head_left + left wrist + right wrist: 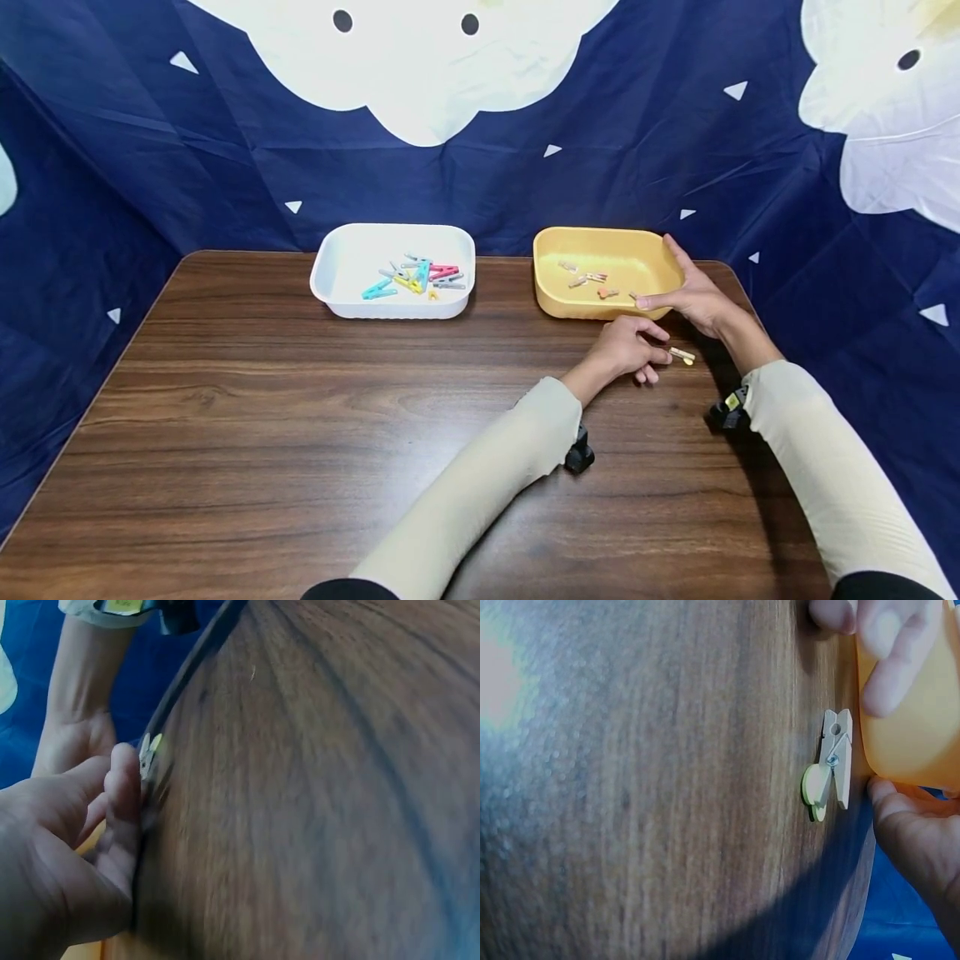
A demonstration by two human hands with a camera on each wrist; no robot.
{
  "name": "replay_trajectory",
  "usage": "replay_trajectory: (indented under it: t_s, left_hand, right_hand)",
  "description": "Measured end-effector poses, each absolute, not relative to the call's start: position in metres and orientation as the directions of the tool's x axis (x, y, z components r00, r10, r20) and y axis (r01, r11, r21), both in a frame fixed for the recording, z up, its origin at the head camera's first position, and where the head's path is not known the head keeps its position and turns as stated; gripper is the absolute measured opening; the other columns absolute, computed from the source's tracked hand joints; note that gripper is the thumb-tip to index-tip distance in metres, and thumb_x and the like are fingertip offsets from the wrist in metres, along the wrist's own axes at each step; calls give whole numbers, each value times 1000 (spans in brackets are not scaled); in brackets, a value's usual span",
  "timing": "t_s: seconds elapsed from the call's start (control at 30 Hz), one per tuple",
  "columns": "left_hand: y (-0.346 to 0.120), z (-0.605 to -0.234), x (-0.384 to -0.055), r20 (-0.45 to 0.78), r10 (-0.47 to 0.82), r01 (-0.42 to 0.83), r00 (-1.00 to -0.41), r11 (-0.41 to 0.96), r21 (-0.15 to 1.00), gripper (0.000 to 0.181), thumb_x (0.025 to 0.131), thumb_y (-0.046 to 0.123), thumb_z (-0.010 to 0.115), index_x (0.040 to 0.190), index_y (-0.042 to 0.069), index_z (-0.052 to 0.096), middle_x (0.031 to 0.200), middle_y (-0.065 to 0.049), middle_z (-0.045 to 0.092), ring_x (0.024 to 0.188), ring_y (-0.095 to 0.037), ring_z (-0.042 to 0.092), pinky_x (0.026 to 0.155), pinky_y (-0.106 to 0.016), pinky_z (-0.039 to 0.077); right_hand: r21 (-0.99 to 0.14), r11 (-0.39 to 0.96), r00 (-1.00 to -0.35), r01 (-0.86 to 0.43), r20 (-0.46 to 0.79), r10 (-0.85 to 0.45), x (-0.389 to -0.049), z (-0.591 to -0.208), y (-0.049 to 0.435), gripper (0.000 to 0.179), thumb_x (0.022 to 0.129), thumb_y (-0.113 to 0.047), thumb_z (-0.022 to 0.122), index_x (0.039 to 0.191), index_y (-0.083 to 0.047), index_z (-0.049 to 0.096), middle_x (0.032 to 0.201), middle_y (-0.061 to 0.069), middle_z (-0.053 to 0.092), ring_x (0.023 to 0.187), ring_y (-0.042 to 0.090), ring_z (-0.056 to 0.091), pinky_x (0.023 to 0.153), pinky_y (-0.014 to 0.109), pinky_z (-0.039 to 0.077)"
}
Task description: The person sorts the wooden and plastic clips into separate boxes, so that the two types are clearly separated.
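Observation:
A small wooden clothespin (836, 761) with a yellow-green round decoration lies on the table in front of the yellow tub (577, 310). Beside it is my left hand (628, 346), fingers loosely bent and nothing gripped; its fingertips (885, 690) are close to the clothespin's handle end. My right hand (697, 298) holds the tub at its right end, thumb toward the front rim and fingers at the back corner. Inside the tub lie several small wooden clothespins (596, 277). The left wrist view shows the clothespin (148, 755) just past my left fingertips.
To the left stands a white tub (322, 287) holding several coloured plastic clothespins (416, 275) in blue, red, yellow and grey. Both tubs sit at the back edge of the wooden table (300, 433). A dark blue cloth (240, 167) with white shapes hangs behind.

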State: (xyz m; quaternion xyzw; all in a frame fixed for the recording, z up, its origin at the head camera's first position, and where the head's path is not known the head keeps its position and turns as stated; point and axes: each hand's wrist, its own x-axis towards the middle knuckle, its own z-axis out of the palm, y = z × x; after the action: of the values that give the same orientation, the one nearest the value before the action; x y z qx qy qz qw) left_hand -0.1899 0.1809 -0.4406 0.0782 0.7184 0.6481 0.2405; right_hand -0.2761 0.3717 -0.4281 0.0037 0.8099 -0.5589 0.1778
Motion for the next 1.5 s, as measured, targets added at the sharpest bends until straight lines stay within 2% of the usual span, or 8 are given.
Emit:
replay_trajectory:
  t_s: [0.17,0.27,0.53,0.8,1.0,1.23,1.4,1.5]
  left_hand:
    - [194,-440,-189,-304,337,-181,-891,350,919,16,96,11,92,110,15,85,68,-10,79,39,-9,60,39,-24,50]
    - [200,-439,-188,-344,266,-213,-901,419,883,14,95,16,95,100,22,84,59,-5,76,39,-9,61,39,-24,49]
    - [209,-435,-183,-341,144,-217,-929,534,817,11,95,26,95,97,31,85,57,2,75,47,-11,71,54,-20,50]
    - [215,-434,-183,-302,70,-194,-951,629,753,16,92,34,97,83,37,84,53,10,72,44,-3,65,60,-20,45]
    - [211,-434,-182,-322,112,-201,-940,580,790,19,93,29,96,80,33,83,54,7,73,45,-3,67,57,-18,47]
    - [201,-439,-182,-352,226,-278,-908,302,912,21,94,5,92,78,15,83,67,-10,80,49,-18,74,43,-22,53]
    - [190,-438,-182,-339,319,-287,-885,199,937,20,96,-2,87,80,7,82,79,-16,84,61,-29,81,46,-24,57]
    - [185,-435,-180,-320,370,-275,-872,171,946,18,98,-4,85,83,5,83,84,-18,85,59,-28,79,45,-25,57]
  right_hand:
    - [-898,388,-935,209,-300,-189,-275,-427,372,141,96,-3,88,177,-51,-17,190,-3,-21,175,32,19,142,46,25]
    - [-899,384,-935,210,-300,-191,-275,-427,372,142,95,-3,88,177,-51,-17,190,-3,-21,175,32,19,142,45,25]
    - [-898,387,-934,210,-301,-192,-276,-429,370,141,95,-3,88,178,-51,-16,190,-4,-21,175,30,18,143,47,24]
    - [-900,390,-939,195,-287,-192,-278,-428,372,142,95,-1,88,178,-49,-17,190,-3,-21,176,34,15,143,43,24]
    - [-895,401,-940,197,-288,-181,-277,-428,373,144,94,-3,90,178,-47,-18,190,-4,-21,176,29,10,144,47,19]
    - [-900,385,-939,204,-291,-183,-276,-430,372,143,94,-2,89,178,-47,-18,190,-4,-22,176,28,10,144,49,17]
    - [-899,386,-937,206,-294,-186,-275,-430,372,143,94,-1,89,178,-48,-19,189,-5,-24,177,28,7,144,51,18]
    - [-899,388,-940,202,-289,-180,-276,-429,371,144,94,-2,89,178,-48,-18,190,-5,-23,177,28,7,144,51,16]
